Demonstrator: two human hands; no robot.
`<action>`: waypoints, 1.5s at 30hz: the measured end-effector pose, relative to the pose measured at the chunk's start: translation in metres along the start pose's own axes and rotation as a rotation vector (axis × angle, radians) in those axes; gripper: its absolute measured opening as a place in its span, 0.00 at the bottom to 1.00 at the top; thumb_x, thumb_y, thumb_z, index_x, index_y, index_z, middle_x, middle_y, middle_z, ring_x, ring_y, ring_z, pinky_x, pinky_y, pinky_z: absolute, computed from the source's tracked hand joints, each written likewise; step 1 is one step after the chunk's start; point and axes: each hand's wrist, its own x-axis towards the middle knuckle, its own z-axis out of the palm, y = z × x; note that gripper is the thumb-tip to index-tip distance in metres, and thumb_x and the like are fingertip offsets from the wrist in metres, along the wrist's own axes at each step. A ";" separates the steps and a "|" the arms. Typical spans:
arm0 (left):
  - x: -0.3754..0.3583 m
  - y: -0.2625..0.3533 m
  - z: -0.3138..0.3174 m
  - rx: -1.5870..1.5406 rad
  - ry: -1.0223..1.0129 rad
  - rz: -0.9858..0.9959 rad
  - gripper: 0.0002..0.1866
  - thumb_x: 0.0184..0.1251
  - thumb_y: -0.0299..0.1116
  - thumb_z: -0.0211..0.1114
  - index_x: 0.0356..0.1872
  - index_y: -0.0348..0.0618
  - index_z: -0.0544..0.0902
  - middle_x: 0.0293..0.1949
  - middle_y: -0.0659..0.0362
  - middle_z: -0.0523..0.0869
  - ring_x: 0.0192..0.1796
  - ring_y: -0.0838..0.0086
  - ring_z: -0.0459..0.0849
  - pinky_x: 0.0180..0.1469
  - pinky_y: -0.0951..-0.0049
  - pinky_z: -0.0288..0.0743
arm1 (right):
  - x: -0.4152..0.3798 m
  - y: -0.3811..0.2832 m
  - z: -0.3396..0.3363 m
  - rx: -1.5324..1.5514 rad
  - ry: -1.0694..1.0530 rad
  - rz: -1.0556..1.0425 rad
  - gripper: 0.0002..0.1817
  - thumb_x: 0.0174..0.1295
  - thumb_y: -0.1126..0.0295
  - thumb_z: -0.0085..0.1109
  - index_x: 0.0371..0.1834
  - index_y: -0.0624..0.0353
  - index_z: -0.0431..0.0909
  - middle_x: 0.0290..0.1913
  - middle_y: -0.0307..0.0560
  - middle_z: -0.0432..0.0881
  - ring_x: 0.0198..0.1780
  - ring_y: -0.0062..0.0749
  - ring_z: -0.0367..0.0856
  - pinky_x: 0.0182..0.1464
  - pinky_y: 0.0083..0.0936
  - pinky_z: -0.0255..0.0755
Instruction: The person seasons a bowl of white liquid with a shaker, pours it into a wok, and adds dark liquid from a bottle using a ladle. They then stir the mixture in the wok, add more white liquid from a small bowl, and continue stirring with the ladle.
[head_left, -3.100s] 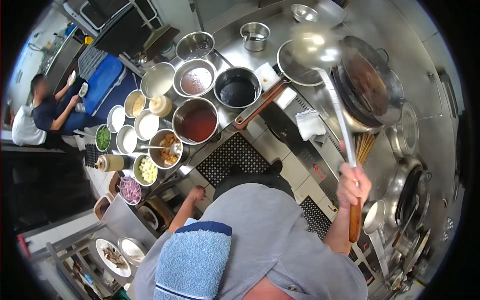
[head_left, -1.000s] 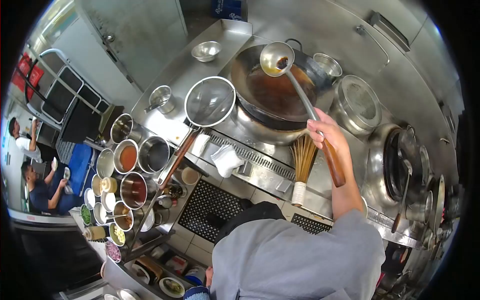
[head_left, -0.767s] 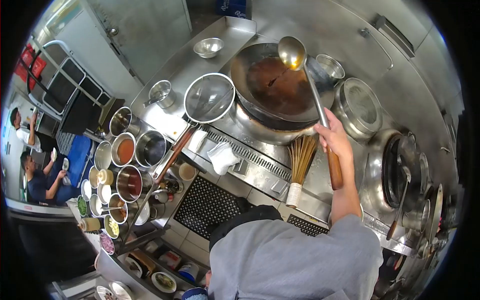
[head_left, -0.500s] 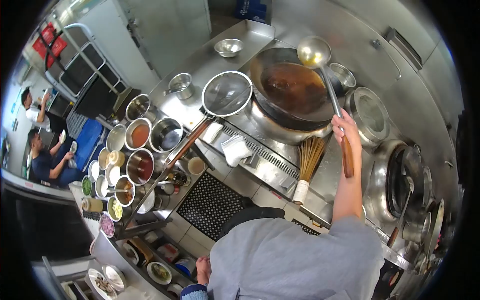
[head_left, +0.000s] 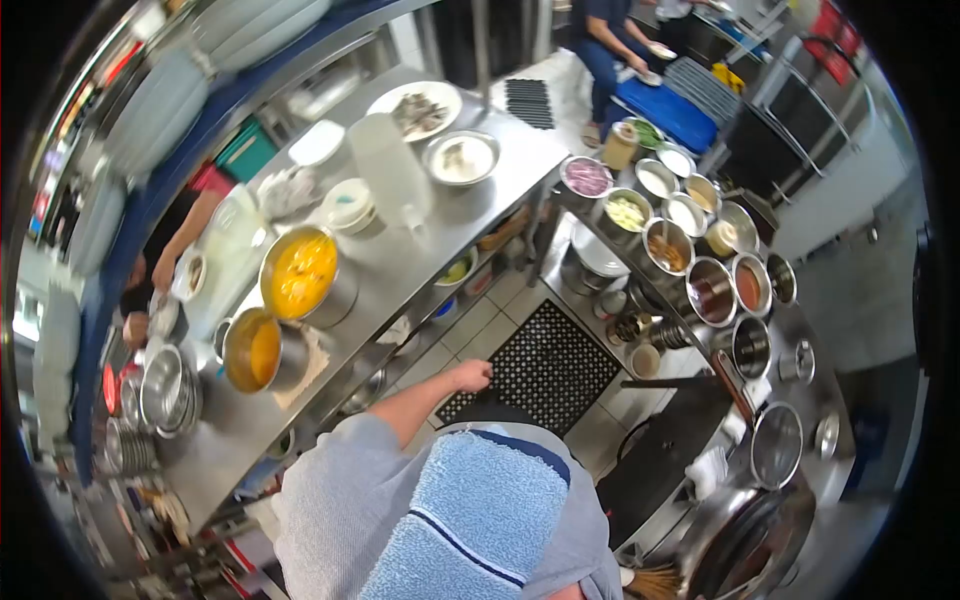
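My left hand [head_left: 472, 376] hangs over the black perforated floor mat [head_left: 545, 375], its fingers curled in. Nothing shows in it. Left of it, a steel counter [head_left: 400, 260] carries a large pot [head_left: 338, 300] of bright yellow-orange contents and a smaller handled pot [head_left: 290, 358] of orange liquid. A metal bowl [head_left: 432, 172] of white stuff and a white plate [head_left: 380, 103] with greyish pieces stand farther along. Only a bit of skin from my right arm [head_left: 566, 592] shows at the bottom edge; the hand is out of view. A blue towel [head_left: 490, 500] lies over my shoulder.
Several containers, including chopped red onion [head_left: 587, 178], line the right-hand station. A strainer [head_left: 776, 446], a wok [head_left: 740, 560] and a bamboo brush [head_left: 655, 582] are lower right. A co-worker's arm [head_left: 185, 240] reaches in behind the counter; a seated person [head_left: 600, 60] is at the back.
The view has swung left from the stove to the counter with pots. My right hand, which held a ladle by the wok, has left view. My left hand appears farther out from my body.
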 end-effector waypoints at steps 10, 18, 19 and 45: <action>-0.049 0.061 -0.093 -0.725 0.240 0.041 0.12 0.67 0.29 0.57 0.46 0.35 0.79 0.38 0.56 0.86 0.37 0.73 0.86 0.41 0.72 0.79 | 0.032 -0.027 -0.024 -0.207 0.124 -0.117 0.32 0.64 0.67 0.56 0.69 0.70 0.59 0.64 0.61 0.71 0.61 0.48 0.73 0.65 0.32 0.62; -0.025 0.083 -0.154 -0.923 0.171 0.075 0.15 0.71 0.36 0.59 0.51 0.36 0.78 0.45 0.55 0.85 0.42 0.72 0.86 0.44 0.75 0.79 | -0.061 -0.218 -0.104 0.215 0.145 -0.117 0.22 0.67 0.63 0.54 0.63 0.59 0.72 0.57 0.59 0.79 0.58 0.43 0.78 0.59 0.31 0.69; -0.014 0.090 -0.161 -1.051 0.206 0.088 0.16 0.71 0.36 0.59 0.51 0.34 0.77 0.46 0.52 0.85 0.41 0.70 0.86 0.43 0.75 0.79 | -0.077 -0.256 -0.120 0.291 0.077 0.014 0.20 0.65 0.65 0.56 0.59 0.56 0.76 0.49 0.58 0.83 0.47 0.43 0.84 0.50 0.33 0.73; 0.134 0.137 -0.192 -0.944 0.478 0.376 0.30 0.66 0.36 0.64 0.64 0.29 0.66 0.59 0.42 0.74 0.57 0.56 0.77 0.60 0.59 0.73 | -0.072 -0.043 -0.070 -0.013 0.156 0.372 0.32 0.60 0.55 0.60 0.64 0.60 0.68 0.49 0.64 0.79 0.55 0.55 0.76 0.59 0.41 0.68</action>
